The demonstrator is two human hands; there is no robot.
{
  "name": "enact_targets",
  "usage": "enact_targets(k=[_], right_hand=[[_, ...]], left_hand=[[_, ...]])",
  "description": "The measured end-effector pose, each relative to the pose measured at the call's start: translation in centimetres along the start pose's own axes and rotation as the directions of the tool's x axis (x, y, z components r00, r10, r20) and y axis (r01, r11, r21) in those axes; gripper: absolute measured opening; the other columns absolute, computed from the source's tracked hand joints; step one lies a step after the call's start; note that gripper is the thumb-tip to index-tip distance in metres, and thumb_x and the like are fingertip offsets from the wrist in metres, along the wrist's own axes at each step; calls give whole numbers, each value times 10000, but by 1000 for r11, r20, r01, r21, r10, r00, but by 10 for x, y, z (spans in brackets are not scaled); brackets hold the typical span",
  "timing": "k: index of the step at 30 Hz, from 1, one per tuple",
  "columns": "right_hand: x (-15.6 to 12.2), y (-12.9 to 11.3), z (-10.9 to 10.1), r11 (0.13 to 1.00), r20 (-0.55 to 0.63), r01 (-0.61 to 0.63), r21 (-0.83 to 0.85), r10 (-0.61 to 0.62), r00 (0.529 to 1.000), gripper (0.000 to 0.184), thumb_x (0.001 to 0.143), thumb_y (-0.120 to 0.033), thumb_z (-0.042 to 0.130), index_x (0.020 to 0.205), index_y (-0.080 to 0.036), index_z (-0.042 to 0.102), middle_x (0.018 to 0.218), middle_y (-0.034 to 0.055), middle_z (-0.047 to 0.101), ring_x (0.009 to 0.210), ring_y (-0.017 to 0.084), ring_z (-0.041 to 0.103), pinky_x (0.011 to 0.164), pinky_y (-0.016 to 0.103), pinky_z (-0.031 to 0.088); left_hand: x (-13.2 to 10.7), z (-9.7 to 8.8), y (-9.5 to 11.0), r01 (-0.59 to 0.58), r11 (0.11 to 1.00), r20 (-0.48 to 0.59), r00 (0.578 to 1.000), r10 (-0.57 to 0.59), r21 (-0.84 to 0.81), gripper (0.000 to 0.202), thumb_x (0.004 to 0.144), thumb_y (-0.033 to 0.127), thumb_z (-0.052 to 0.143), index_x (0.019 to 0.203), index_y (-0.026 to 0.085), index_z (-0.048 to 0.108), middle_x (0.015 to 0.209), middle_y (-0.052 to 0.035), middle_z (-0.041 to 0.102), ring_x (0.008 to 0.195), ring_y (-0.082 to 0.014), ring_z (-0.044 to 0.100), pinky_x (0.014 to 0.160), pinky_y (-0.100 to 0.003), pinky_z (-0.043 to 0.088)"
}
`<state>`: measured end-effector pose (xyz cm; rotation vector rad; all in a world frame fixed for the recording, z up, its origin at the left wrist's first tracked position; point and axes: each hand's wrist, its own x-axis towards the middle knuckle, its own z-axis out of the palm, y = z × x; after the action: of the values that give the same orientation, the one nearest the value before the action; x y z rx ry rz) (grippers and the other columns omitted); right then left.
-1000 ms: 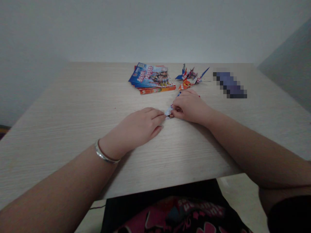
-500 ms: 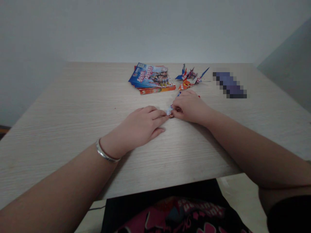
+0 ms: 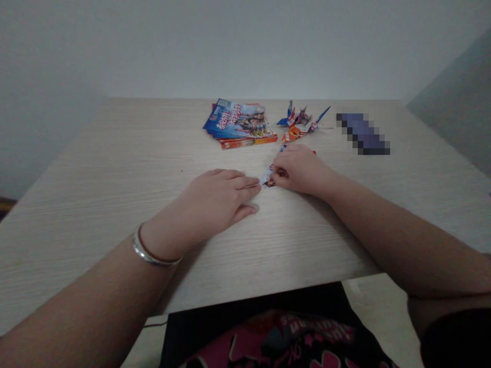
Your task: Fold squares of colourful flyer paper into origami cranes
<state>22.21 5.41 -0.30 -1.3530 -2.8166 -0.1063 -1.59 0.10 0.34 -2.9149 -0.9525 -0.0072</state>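
- So the folded paper point(image 3: 267, 177) is flat on the table point(image 3: 95, 174), mostly tucked under the right hand point(image 3: 301, 166), with a pale printed bit poking out at its 8 to 9 o'clock.
- From the left hand point(image 3: 215, 204) that paper sits at about 2 o'clock, right at the fingertips. Looks like they touch its near corner, but can't tell if they're pressing.
- Visible edge runs roughly 7 to 1 o'clock. Long axis? Can't tell, too much is covered.
- Right hand's the nearer one, no contest: bunched up, thumb and fingers clamped on the paper as far as I can see.
- Left hand is laid out flat, thumb apart from the fingers, nothing gripped.
- Headcount: two hands, one paper being worked on, one bracelet point(image 3: 142, 249) on the left wrist.
- From the right hand: one stack of flyers point(image 3: 241, 122) at 10 o'clock (sheets overlap, can't count), a clump of paper cranes point(image 3: 299, 125) at 12 (two maybe, tangled together), one pixelated purple item point(image 3: 362, 134) at 2.
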Motion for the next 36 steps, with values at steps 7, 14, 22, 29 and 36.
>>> enact_targets(k=[7, 14, 22, 29, 36], right_hand=[[0, 0, 0, 1000, 1, 4, -21, -4, 1000, 273, 941, -331, 575, 872, -145, 762, 882, 126, 755, 916, 269, 594, 783, 364, 351], [-2, -1, 1, 1000, -11, -1, -25, 1, 1000, 246, 935, -316, 591, 869, -146, 755, 869, 122, 750, 906, 267, 591, 776, 362, 353], [-3, -1, 1, 1000, -31, 11, 1, -11, 999, 263, 945, -328, 579, 859, -150, 753, 865, 122, 743, 927, 267, 596, 796, 361, 363], [-7, -5, 1, 1000, -78, 8, -31, -10, 997, 363, 953, -470, 590, 875, -154, 751, 876, 110, 747, 961, 285, 590, 888, 396, 359], [-6, -4, 4, 998, -101, -1, -59, -5, 995, 359, 940, -487, 612, 864, -167, 756, 884, 96, 757, 968, 283, 595, 946, 415, 351]], left_hand=[[-2, -3, -1, 19, 999, -25, 999, -20, -27, 433, 1083, 390, 379, 1292, 212, 714, 1337, -75, 717, 1219, -256, 659, 1106, -434, 464], [1, -5, -7, 123, 987, -60, 990, -129, -101, 355, 1033, 325, 463, 1221, 149, 708, 1250, -112, 737, 1114, -274, 694, 1015, -420, 526], [7, 10, -9, -17, 986, -126, 992, -4, -165, 385, 1037, 289, 458, 1312, 134, 678, 1330, -119, 705, 1220, -266, 643, 1125, -443, 466], [7, 13, -11, -63, 984, -158, 987, 37, -167, 382, 1039, 286, 481, 1312, 114, 685, 1369, -119, 688, 1271, -244, 627, 1156, -392, 450], [8, 7, -6, -97, 994, -131, 986, 102, 39, 395, 1074, 241, 410, 1326, 106, 683, 1315, -118, 729, 1193, -265, 686, 1065, -454, 513]])
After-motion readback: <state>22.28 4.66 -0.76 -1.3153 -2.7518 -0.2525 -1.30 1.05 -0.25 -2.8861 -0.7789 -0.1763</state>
